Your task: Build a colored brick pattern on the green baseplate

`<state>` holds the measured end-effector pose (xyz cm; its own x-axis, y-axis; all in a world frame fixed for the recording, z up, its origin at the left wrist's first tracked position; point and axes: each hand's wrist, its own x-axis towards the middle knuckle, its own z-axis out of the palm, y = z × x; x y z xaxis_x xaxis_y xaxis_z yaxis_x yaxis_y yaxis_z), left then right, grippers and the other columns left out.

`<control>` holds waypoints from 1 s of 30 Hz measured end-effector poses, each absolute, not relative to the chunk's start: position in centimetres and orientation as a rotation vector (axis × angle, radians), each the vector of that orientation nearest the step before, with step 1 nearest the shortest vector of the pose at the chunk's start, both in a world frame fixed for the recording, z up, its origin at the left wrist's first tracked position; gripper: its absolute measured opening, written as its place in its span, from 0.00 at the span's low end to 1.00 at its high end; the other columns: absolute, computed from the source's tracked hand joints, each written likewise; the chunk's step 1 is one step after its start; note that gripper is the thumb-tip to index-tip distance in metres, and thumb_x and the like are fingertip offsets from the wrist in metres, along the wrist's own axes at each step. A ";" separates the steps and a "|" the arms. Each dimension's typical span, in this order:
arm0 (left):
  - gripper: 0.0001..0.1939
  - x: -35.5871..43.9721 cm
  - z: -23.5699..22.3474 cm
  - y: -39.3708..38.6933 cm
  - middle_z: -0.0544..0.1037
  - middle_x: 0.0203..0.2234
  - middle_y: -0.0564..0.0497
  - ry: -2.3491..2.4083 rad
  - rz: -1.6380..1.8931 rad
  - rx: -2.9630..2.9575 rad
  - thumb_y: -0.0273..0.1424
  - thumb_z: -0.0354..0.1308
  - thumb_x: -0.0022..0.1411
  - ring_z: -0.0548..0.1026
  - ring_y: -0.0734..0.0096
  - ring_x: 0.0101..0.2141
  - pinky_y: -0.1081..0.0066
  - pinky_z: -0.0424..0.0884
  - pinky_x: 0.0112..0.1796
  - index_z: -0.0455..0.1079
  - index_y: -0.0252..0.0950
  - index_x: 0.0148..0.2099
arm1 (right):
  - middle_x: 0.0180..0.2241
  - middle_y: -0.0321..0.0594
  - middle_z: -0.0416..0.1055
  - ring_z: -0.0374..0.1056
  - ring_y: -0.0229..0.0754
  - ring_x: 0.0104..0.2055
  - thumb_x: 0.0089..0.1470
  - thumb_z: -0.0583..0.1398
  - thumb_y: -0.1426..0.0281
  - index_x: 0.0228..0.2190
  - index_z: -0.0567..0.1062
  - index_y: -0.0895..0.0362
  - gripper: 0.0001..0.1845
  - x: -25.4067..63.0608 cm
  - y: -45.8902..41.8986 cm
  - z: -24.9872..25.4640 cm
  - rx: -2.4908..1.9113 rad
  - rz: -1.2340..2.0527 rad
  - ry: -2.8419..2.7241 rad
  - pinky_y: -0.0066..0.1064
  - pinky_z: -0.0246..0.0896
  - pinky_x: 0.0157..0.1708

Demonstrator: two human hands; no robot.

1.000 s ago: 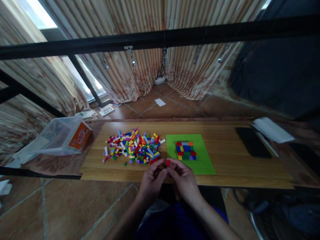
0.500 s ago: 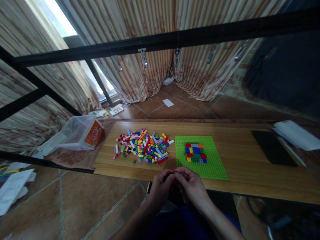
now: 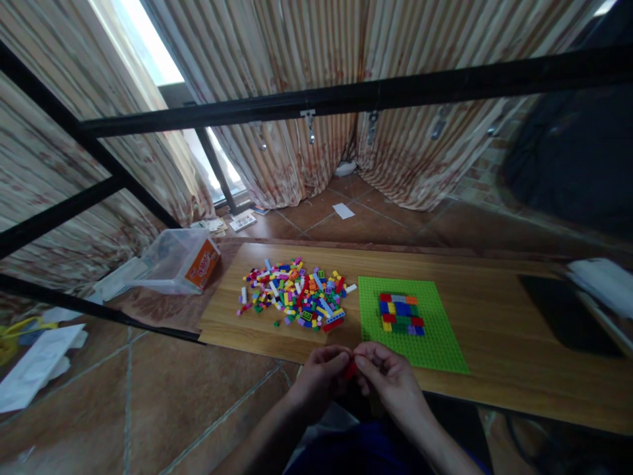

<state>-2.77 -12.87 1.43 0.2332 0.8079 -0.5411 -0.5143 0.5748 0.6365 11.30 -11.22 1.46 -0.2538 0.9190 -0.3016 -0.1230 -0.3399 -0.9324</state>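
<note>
My left hand point(image 3: 320, 375) and my right hand point(image 3: 390, 379) meet at the near edge of the wooden table point(image 3: 494, 310), fingers pinched together on a small red brick point(image 3: 351, 369) between them. Just beyond lies a green baseplate point(image 3: 435, 343) with a small patch of red, blue, yellow and green bricks point(image 3: 400, 313) pressed onto it. To its left spreads a loose pile of many coloured bricks point(image 3: 297, 297).
A clear plastic box with an orange label point(image 3: 180, 262) lies tipped at the table's left end. A black flat object point(image 3: 564, 316) and white papers point(image 3: 601, 280) sit at the right. A black metal bar point(image 3: 346, 99) crosses above. Papers lie on the tiled floor point(image 3: 34, 359).
The view has shifted left and tilted, so the table sits further right. My hands have stayed pinched together on the brick and drawn a little nearer to me.
</note>
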 end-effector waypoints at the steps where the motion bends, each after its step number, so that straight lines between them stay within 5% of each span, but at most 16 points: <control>1: 0.20 -2.9 1.5 -12.8 0.67 0.18 0.56 0.966 0.939 0.361 0.41 0.69 0.46 0.58 0.85 0.16 0.79 0.49 0.19 0.71 0.30 0.35 | 0.20 0.32 0.68 0.61 0.31 0.19 0.46 0.65 0.54 0.31 0.73 0.57 0.19 11.3 -11.2 1.5 -1.194 1.696 -1.067 0.23 0.58 0.18; 6: 0.22 -5.6 2.3 -9.7 0.68 0.22 0.55 1.195 1.137 0.574 0.45 0.66 0.47 0.59 0.83 0.18 0.79 0.53 0.20 0.71 0.32 0.37 | 0.22 0.35 0.72 0.66 0.36 0.23 0.46 0.65 0.54 0.39 0.74 0.56 0.23 11.7 -11.3 2.4 -1.199 1.648 -0.991 0.28 0.64 0.24; 10: 0.11 -10.4 2.7 -4.7 0.67 0.20 0.57 1.554 1.265 0.950 0.38 0.58 0.55 0.63 0.79 0.21 0.78 0.59 0.24 0.70 0.34 0.35 | 0.23 0.38 0.73 0.67 0.38 0.23 0.42 0.66 0.52 0.37 0.76 0.57 0.25 13.1 -11.6 2.4 -1.278 1.597 -0.958 0.29 0.64 0.23; 13: 0.09 -13.2 2.8 -1.8 0.72 0.24 0.53 1.988 0.942 1.591 0.29 0.50 0.59 0.70 0.73 0.27 0.75 0.65 0.30 0.70 0.34 0.37 | 0.25 0.40 0.75 0.69 0.40 0.26 0.40 0.67 0.53 0.36 0.76 0.56 0.24 14.4 -12.1 1.6 -1.353 1.567 -0.922 0.30 0.65 0.24; 21: 0.14 -13.7 2.2 -0.9 0.77 0.41 0.43 2.157 0.651 1.840 0.29 0.55 0.58 0.75 0.58 0.41 0.64 0.68 0.44 0.72 0.35 0.46 | 0.28 0.39 0.75 0.71 0.41 0.28 0.39 0.68 0.54 0.35 0.76 0.55 0.23 17.0 -13.3 -0.4 -1.451 1.519 -0.843 0.31 0.69 0.26; 30: 0.14 -12.6 2.5 -2.1 0.75 0.45 0.43 2.266 0.682 2.017 0.28 0.49 0.63 0.75 0.59 0.44 0.63 0.70 0.45 0.70 0.34 0.48 | 0.30 0.42 0.76 0.72 0.43 0.30 0.47 0.64 0.53 0.39 0.71 0.55 0.23 19.0 -12.6 -0.7 -1.460 1.299 -0.950 0.34 0.69 0.32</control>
<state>-12.64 -2.14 2.50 -0.1583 0.9522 0.2612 0.9382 0.0626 0.3403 19.01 -12.57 -0.69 0.1409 0.9529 -0.2687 -0.0323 -0.2668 -0.9632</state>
